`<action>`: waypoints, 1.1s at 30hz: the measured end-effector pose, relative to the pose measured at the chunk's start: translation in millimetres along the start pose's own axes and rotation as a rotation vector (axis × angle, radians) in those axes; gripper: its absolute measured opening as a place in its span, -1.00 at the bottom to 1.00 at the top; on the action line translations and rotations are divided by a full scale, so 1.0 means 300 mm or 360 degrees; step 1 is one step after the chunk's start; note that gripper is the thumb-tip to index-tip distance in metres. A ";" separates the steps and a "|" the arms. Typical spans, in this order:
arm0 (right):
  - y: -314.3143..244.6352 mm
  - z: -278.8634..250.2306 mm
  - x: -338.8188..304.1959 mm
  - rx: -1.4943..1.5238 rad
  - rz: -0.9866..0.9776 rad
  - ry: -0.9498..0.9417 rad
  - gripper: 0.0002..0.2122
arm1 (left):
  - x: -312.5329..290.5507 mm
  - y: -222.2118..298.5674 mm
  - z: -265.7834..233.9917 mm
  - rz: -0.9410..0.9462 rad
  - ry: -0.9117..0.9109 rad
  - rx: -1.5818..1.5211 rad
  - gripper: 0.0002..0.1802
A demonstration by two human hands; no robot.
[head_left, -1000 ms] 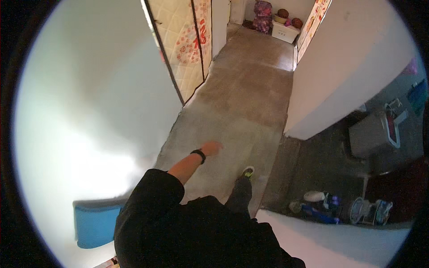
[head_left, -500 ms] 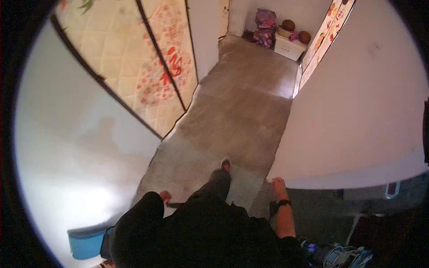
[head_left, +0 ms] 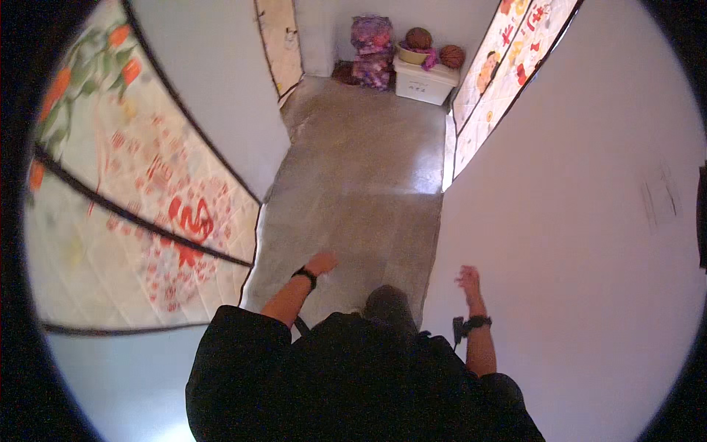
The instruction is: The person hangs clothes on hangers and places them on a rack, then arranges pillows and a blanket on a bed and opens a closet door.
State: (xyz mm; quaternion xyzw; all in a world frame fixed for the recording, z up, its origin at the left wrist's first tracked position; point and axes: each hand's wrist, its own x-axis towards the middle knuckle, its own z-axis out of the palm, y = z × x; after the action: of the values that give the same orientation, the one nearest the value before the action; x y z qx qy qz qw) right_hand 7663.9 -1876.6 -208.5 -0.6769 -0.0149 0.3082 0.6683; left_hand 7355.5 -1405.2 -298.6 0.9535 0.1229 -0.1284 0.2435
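Observation:
Over the grey floor (head_left: pixel 353 206) I see my left hand (head_left: pixel 322 263) held out in front of my body, a black band on its wrist. Motion blurs its fingers, and I make out no object with it. My right hand (head_left: pixel 468 280) is raised beside the white wall (head_left: pixel 574 243) on the right. Its fingers are loosely bent and apart, holding nothing. A black strap with a small dark box sits on that wrist. The nearest thing to my left hand is a quilted door curtain (head_left: pixel 125 258) with red and orange prints; a gap separates them.
A narrow passage runs ahead between white walls. At its far end stand a white lidded box (head_left: pixel 423 82), a yellow basin (head_left: pixel 412 54), two basketballs (head_left: pixel 452 56) and a stacked purple patterned bag (head_left: pixel 372 48). Another printed curtain (head_left: pixel 490 81) hangs on the right, and one (head_left: pixel 278 44) farther left.
I have moved forward along the passage; the left curtain is now beside me. My left hand has swung forward into fuller view. The blue bin and the items at lower right have left the picture.

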 end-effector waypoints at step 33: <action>-2.042 0.507 1.851 -0.0909 -0.0980 0.2355 -0.18 | 2.752 0.596 -1.663 0.1270 -0.0966 0.0033 -0.65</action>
State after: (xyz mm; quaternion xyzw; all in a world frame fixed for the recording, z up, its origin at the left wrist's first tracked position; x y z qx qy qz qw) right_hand 8286.9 -1435.2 143.4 -0.8125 0.1651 -0.4250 0.3634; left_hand 8274.2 -1168.0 -49.3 0.8482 -0.3291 -0.2979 0.2890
